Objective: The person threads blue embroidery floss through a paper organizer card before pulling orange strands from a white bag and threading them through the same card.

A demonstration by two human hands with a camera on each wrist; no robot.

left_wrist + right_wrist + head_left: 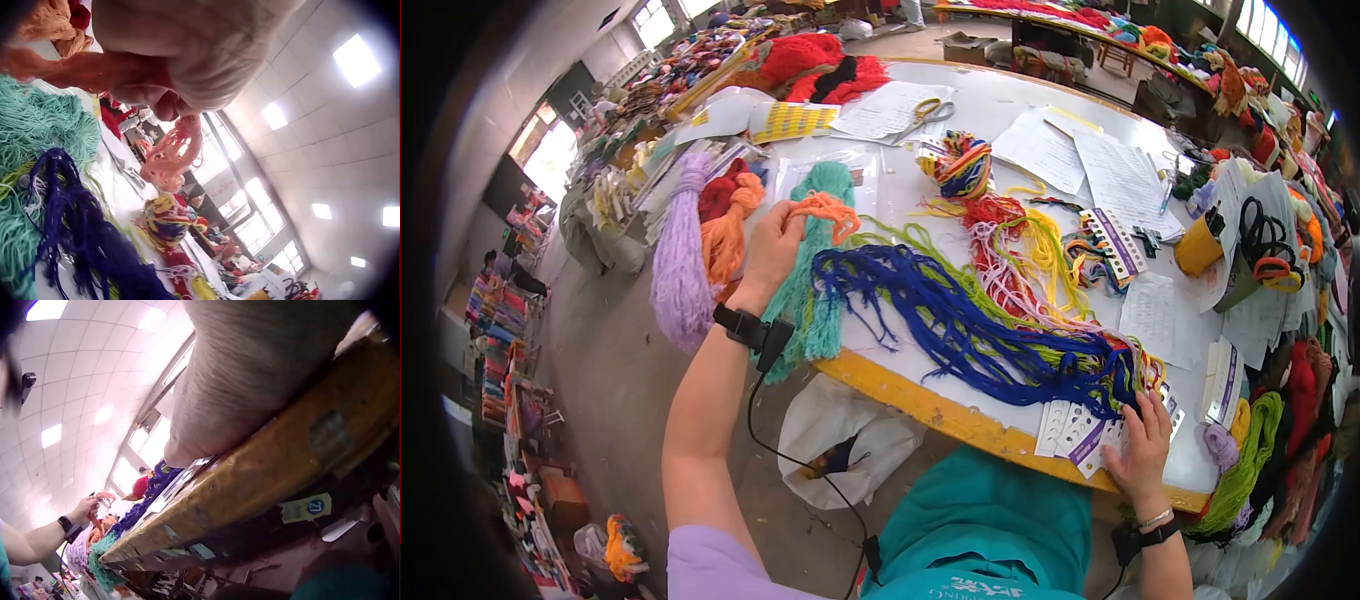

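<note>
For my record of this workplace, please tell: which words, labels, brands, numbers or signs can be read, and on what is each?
"27": the blue-marked sticker on the table's edge.
"SPRING": upside down on the teal apron; smaller letters there are unreadable.
Papers and purple-and-white cards: print too small to read.

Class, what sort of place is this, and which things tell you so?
Probably a yarn workshop: bundles of blue yarn and teal yarn, scissors and written sheets share a worktable.
</note>
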